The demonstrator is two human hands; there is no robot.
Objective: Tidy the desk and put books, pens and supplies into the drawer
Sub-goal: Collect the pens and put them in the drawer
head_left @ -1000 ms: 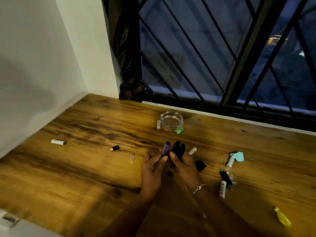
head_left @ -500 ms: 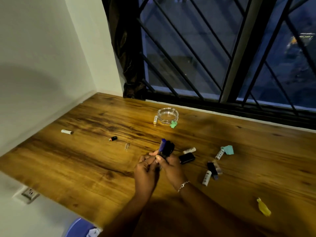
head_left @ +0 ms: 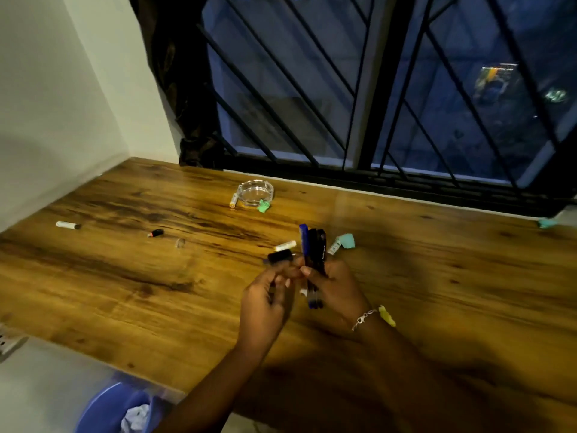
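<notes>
Bundle of pens (head_left: 313, 254): 1 blue barrel on its left side, dark barrels packed against it, held roughly upright above the middle of the desk (head_left: 125, 292), tips pointing toward the window. Right hand (head_left: 335, 289): fingers and thumb wrapped around the lower part of the bundle; a chain bracelet (head_left: 363, 318) sits on the wrist. Left hand (head_left: 265, 304): fingers curled, fingertips meeting the bundle just beside the right thumb; whether it grips a pen or only touches cannot be told. A short black item (head_left: 279, 256) shows directly behind the left fingertips; contact with the hand is unclear. Near it on the desk lie a white cylinder (head_left: 285, 245) and a second white cylinder (head_left: 334, 247) touching a teal paper scrap (head_left: 347, 240). A yellow scrap (head_left: 387, 316) lies beside the right wrist. Toward the window stands a glass ashtray (head_left: 256, 192), with 1 white cylinder (head_left: 233, 200) on its left and a green scrap (head_left: 263, 206) at its front edge. Further left: a small black piece with a red end (head_left: 156, 233), a small clear piece (head_left: 180, 243), and a white cylinder (head_left: 67, 225) well apart from the rest. A blue bin (head_left: 106, 410) stands below the desk's front edge.
</notes>
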